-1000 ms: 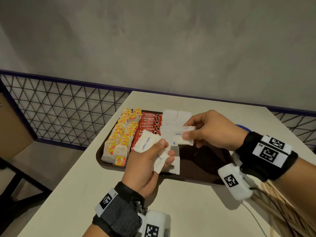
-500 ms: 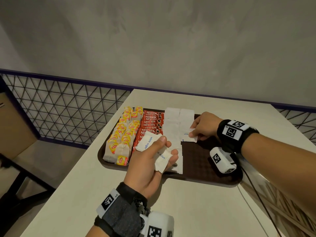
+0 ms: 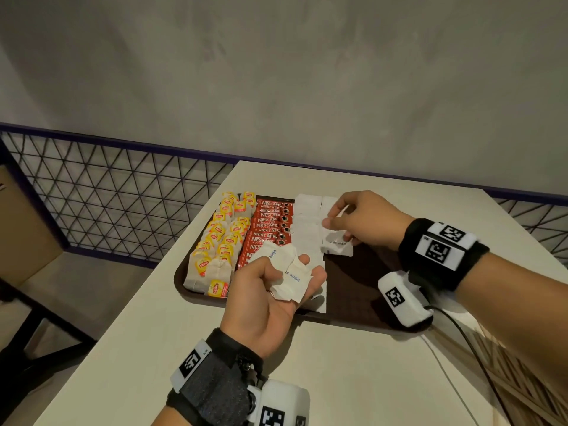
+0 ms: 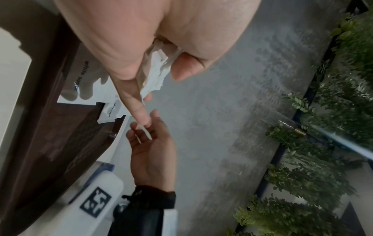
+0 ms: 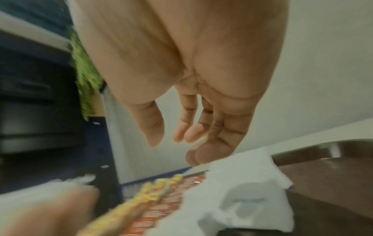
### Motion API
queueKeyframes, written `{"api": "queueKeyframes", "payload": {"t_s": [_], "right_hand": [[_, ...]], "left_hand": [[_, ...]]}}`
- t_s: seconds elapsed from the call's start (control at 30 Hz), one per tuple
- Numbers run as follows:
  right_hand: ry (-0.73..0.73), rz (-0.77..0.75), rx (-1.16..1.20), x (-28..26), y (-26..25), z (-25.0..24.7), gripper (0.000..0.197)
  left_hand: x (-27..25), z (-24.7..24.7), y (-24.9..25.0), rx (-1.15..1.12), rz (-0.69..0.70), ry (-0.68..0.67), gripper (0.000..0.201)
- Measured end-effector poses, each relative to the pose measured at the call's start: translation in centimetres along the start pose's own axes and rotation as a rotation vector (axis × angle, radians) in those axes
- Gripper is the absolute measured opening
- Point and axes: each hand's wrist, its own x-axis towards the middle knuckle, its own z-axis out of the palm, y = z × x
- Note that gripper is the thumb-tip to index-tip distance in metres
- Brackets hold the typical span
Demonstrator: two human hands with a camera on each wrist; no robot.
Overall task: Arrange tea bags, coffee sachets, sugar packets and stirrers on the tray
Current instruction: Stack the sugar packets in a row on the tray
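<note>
The left hand (image 3: 270, 290) clutched spare sugar packets (image 3: 287, 270) over the tray (image 3: 362, 290); the right hand (image 3: 359, 222) hung slack-fingered above the laid row. Next packet should butt squarely, edges aligned.

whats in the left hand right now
The left hand holds a small bunch of white sugar packets against its palm, over the tray's near edge. Their overlap and the fingers hide the exact count.
</note>
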Motion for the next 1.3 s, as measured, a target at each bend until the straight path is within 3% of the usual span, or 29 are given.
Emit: {"api": "queueKeyframes", "payload": {"t_s": [0.2,0.37,0.5,0.7,0.83,0.93,1.0,1.13,1.3], "right_hand": [[-0.226,-0.190,0.116,-6.4,-3.8,0.1,0.024],[-0.131,-0.252,0.083,-7.6,-3.8,-0.5,0.038],[-0.216,-0.268,0.088,-8.0,-3.8,-1.0,0.037],[-0.261,-0.161,0.208,-8.3,-3.1,-1.3,0.022],[-0.200,-0.143,0.397,-8.5,-2.6,-1.6,0.013],[-0.286,-0.082,0.541,-8.6,-2.5,-1.8,0.017],[-0.353,-0.085,0.507,-8.7,-2.4,-1.7,0.018],[-0.398,-0.101,0.375,-8.3,-2.0,-1.6,0.029],[-0.347,-0.046,0.405,-7.2,-1.3,-1.7,0.017]], "left_hand": [[-0.3,-0.2,-0.4,0.223,0.029,-0.175,0.046],[-0.6,-0.5,-0.3,0.548,0.001,-0.211,0.040],[-0.9,-0.5,-0.6,0.663,-0.063,-0.266,0.047],[-0.4,-0.8,-0.7,0.647,0.037,-0.208,0.038],[-0.2,-0.6,-0.5,0.572,0.041,-0.136,0.042],[0.0,-0.5,-0.2,0.478,0.043,-0.095,0.053],[0.0,-0.4,-0.2,0.453,0.049,-0.093,0.057],[-0.1,-0.7,-0.3,0.522,0.111,-0.116,0.036],[0.3,-0.9,-0.6,0.542,0.196,-0.058,0.034]]}}
